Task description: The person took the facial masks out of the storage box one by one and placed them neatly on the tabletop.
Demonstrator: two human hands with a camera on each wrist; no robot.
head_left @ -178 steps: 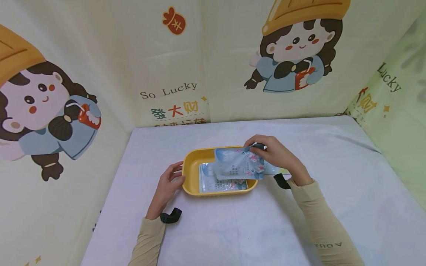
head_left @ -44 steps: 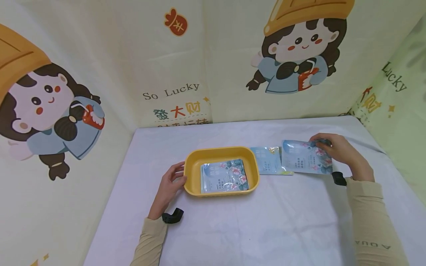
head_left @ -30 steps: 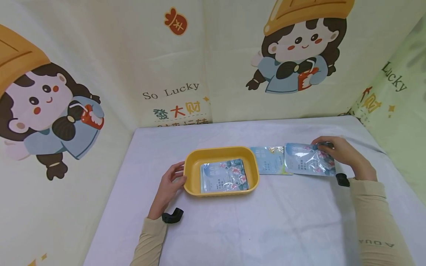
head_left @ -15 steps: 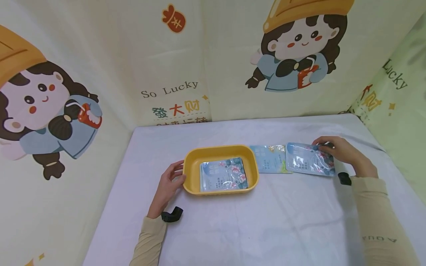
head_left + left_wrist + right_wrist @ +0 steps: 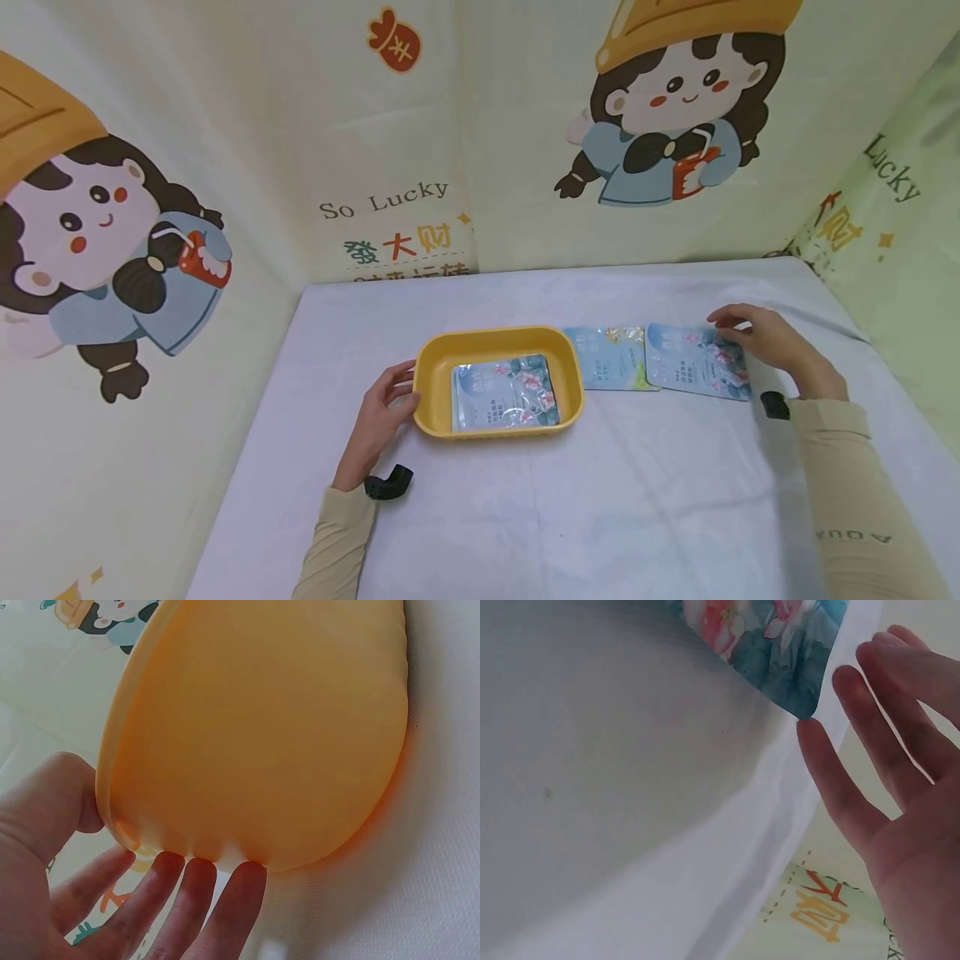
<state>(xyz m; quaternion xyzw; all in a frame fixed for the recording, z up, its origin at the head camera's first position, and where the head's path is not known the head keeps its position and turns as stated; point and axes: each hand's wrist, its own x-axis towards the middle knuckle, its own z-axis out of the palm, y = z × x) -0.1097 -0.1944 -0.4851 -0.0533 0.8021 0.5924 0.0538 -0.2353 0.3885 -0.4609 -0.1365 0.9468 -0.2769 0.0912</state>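
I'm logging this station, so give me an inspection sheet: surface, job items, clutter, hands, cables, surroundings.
Surface: white tablecloth, lightly creased.
Job items: yellow tray with at least one flowered packet inside; to its right, a light blue packet, then another flowered packet.
Clutter: nothing seen.
Hands: left hand touches the tray's left end; right hand is at the rightmost packet's far corner, contact unclear.
Cables: nothing seen.
Surroundings: cartoon-print curtain.

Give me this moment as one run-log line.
left hand: touching tray | right hand: at right packet, not gripping | middle packet: on table | left packet: in tray
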